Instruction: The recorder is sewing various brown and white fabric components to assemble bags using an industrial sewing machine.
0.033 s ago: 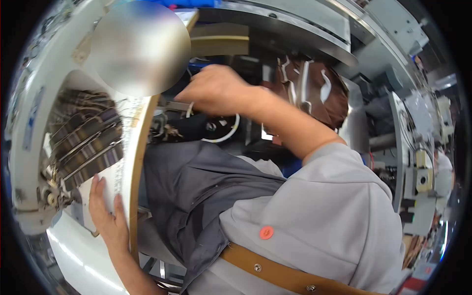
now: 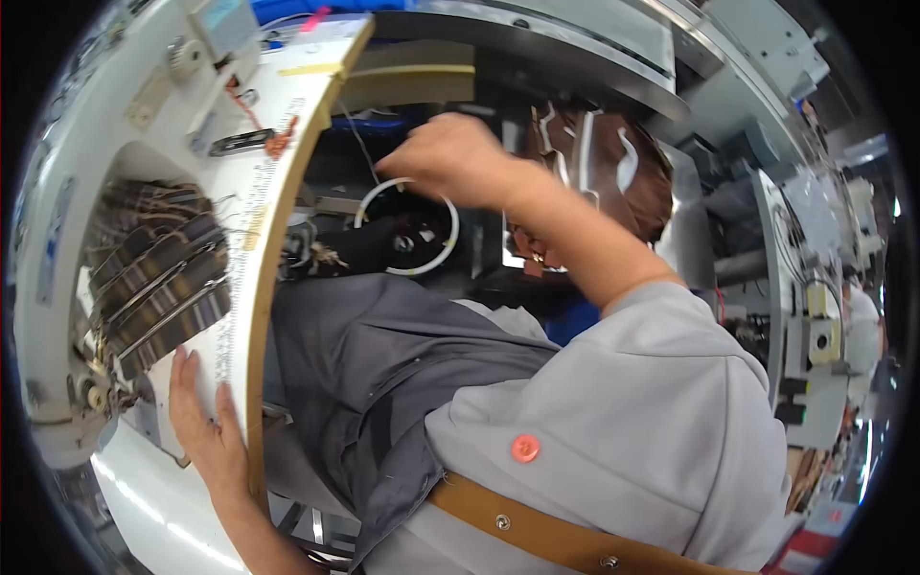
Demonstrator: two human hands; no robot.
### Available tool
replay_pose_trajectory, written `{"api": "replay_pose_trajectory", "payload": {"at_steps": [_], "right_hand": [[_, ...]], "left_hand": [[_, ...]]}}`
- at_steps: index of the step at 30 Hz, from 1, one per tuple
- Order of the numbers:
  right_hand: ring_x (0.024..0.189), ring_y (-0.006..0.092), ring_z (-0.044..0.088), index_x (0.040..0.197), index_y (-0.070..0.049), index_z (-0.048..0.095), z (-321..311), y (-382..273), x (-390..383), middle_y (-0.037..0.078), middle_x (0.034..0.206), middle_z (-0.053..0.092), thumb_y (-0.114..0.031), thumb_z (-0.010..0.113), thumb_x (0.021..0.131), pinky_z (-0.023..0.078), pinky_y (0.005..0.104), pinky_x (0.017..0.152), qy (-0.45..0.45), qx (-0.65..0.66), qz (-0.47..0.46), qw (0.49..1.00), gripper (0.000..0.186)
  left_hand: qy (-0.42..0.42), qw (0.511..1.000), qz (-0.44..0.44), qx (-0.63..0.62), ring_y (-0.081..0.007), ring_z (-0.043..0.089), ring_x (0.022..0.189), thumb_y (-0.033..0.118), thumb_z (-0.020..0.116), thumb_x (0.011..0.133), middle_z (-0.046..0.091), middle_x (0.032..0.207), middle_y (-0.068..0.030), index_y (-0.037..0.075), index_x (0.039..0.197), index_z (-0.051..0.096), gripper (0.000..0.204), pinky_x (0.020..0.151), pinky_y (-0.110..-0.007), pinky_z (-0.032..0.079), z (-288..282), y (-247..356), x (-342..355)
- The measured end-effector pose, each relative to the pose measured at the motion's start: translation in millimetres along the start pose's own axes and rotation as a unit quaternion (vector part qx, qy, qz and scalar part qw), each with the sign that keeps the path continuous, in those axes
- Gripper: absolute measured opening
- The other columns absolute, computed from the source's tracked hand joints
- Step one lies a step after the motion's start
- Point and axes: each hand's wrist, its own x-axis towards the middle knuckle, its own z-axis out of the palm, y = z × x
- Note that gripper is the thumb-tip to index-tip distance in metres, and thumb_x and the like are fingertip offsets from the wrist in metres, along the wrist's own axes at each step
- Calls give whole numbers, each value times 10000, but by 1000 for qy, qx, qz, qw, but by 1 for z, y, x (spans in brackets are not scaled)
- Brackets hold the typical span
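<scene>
My left hand [image 2: 208,431] lies on the white tabletop [image 2: 196,369] with its fingers stretched out, the fingertips at the near edge of a stack of brown and grey plaid fabric pieces [image 2: 158,287]. Metallic-looking strips run across these pieces, under the arm of a white sewing machine [image 2: 50,240]. My right hand [image 2: 450,158] is raised to the right of the table edge, fingers curled together and slightly blurred. A thin pale line, like a thread [image 2: 359,144], runs from the table edge down to near its fingertips. Whether the fingers pinch it I cannot tell.
A ruler strip [image 2: 230,316] runs along the table's wooden edge [image 2: 271,259]. Near the machine lie a small black tool [image 2: 240,143] and orange thread [image 2: 280,141]. A white ring [image 2: 454,230] is below my right hand. Brown fabric pieces [image 2: 613,182] are piled at the right.
My right hand has moved a little right and away from the table edge, slightly upward. My left hand stays flat beside the plaid pieces.
</scene>
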Motion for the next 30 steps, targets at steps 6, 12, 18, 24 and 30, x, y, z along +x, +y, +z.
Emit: {"api": "replay_pose_trajectory", "payload": {"at_steps": [6,12,18,24,30], "right_hand": [[787,304,678,855,-146,731,-88,125,-221,84,804,704,-261,663,855,531,452,731,-12,-306,288,907,134],[1128,392,631,1147,-30,678,-138,133,-344,209,1136,683,-634,689,792,505,452,956,-1,-301,731,613,700],[1143,403,633,1283,-189,668,-135,108,-354,171,1208,688,-649,509,920,490,504,971,-2,-242,775,584,607],[1064,415,651,1214,-159,672,-153,164,-329,198,1107,705,-527,522,959,504,504,884,124,-269,704,646,472],[1134,401,607,1197,-96,630,-138,167,-228,198,1160,676,-436,609,931,466,496,933,230,-184,629,719,433]], "left_hand": [[2,999,-3,33,-346,490,1344,155,504,1007,545,1428,-166,9,1359,554,384,1104,-438,378,12,5,-3],[11,1000,-10,10,-349,506,1331,139,491,1008,560,1406,-179,-15,1340,562,373,1109,-440,378,8,7,-11],[23,1000,-14,-10,-341,503,1335,89,533,961,558,1413,-172,8,1330,575,380,1122,-424,364,9,12,-15],[26,999,-33,-7,-360,510,1317,139,545,978,564,1401,-175,17,1305,588,352,1100,-435,382,2,21,-21],[53,997,-31,36,-376,547,1254,175,553,979,580,1370,-178,13,1287,591,350,1066,-450,406,0,22,-30]]}}
